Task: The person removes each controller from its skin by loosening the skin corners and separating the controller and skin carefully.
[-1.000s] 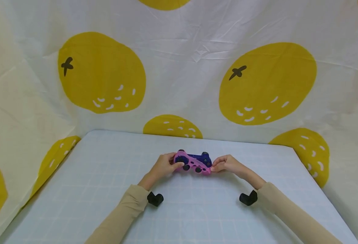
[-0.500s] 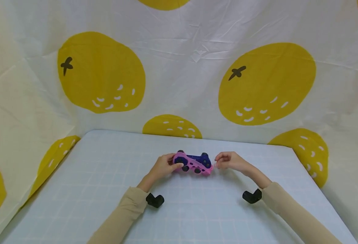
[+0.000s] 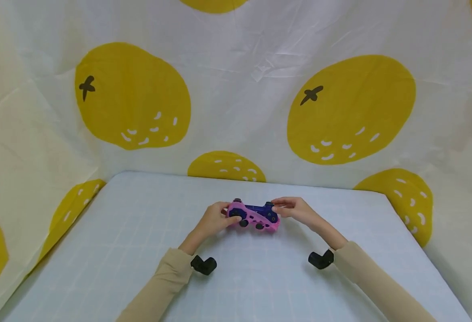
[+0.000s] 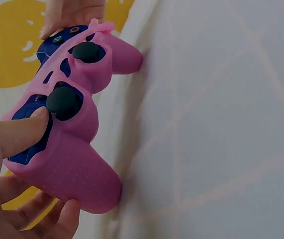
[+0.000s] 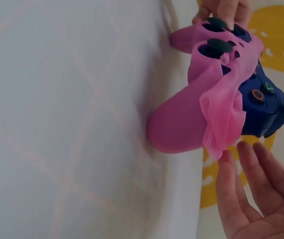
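A navy game controller (image 3: 267,213) stands tilted on the table, partly dressed in a pink silicone cover (image 4: 87,174). My left hand (image 3: 215,219) grips its left end, thumb on the front beside a black thumbstick (image 4: 64,103) and fingers behind. On the right half, the cover's edge lies bunched in a fold (image 5: 221,119), leaving the navy corner with its face buttons (image 5: 257,95) bare. My right hand (image 3: 299,212) is at that bare corner, thumb right at its edge. Its other fingers extend loosely below, fingertips close to the fold.
A pale checked cloth covers the table (image 3: 236,281). Behind it hangs a white curtain (image 3: 240,89) printed with large yellow fruits. Black wrist cameras (image 3: 204,265) sit near both sleeve cuffs.
My right hand lets go of the cover's lower right edge, draws back to the right, then comes back in at the controller's upper right corner. The left hand keeps its grip.
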{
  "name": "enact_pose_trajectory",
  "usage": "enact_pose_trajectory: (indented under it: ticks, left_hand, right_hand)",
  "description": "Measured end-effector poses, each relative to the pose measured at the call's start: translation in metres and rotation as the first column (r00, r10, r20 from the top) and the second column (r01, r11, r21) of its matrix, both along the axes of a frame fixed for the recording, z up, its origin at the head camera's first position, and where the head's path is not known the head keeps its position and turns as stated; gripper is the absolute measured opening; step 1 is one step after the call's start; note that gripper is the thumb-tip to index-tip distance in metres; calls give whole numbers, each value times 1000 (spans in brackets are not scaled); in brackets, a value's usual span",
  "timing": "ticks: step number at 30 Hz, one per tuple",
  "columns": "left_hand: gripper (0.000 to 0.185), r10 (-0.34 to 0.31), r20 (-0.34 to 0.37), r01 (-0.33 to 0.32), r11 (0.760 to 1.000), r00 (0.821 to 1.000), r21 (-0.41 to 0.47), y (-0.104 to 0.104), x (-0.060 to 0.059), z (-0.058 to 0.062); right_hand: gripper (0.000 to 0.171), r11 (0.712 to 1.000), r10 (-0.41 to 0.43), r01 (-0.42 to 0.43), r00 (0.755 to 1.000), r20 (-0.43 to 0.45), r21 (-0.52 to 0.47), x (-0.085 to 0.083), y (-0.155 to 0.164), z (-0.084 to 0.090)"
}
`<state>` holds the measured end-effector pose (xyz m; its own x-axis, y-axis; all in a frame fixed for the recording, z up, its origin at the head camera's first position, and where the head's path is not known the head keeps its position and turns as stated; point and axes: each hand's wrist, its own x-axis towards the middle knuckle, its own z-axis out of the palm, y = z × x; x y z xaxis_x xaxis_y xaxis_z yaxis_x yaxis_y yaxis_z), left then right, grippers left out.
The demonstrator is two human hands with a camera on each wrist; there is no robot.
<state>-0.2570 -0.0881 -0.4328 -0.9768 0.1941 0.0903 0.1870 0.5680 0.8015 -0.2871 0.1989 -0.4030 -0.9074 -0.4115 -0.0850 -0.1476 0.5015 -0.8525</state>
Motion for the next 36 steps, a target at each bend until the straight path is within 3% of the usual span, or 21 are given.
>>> enact_pose_trajectory:
  ticks: [7,16,23,29,36]
  left_hand:
    - [51,27,-77,-24,999,997,30,0,4,4]
    - [36,10,-141,-5,999,990,40,-12,4,27]
    - [31,-92,-118,91,996,989,-9,-15,-1,51]
    - [34,-183,-125,182,983,975,-21,-16,-8,67]
    - [38,-348,-24,341,927,937,-157,-12,-10,79]
  right_hand:
    - [50,999,-21,21,1000,-1,33,1,-10,5]
    - [57,997,-57,54,997,59,58,-2,-15,5]
    - [54,998,-61,60,995,83,16,-2,-10,4]
    - [55,999,-46,46,995,83,-1,-5,-8,2]
    - [56,1000,-27,27,994,102,3,-3,-8,1]
